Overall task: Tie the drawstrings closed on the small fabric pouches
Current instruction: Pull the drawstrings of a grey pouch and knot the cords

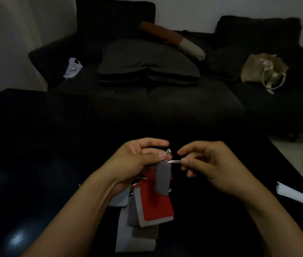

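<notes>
Hands are raised together over the near middle of a black bench (35,145). One small grey pouch (163,179) is held up by its gathered neck: the fingers of the left hand (137,160) are curled and pinched on the top of it, and it hangs down freely below them. One pale drawstring (173,161) is stretched sideways from the neck and is pinched between thumb and fingertip of the right hand (208,164), whose other fingers are loosely bent. A small loop of the same string is seen above the left thumb.

Below the hands, a fanned pile of flat pouches is laid on the bench near its front edge. One red pouch (156,204) is counted on top; under it roughly two grey pouches (144,232) and two white pouches (128,238) can be made out, though the overlap makes the count uncertain. No writing or label can be read on any of them.

One white sheet (299,196) lies at the right edge of the bench. Beyond the far edge, one dark sofa (165,93) is seen, with one grey cushion (147,62), one beige tote bag (264,69) and one white plastic bag (72,68) on it.
</notes>
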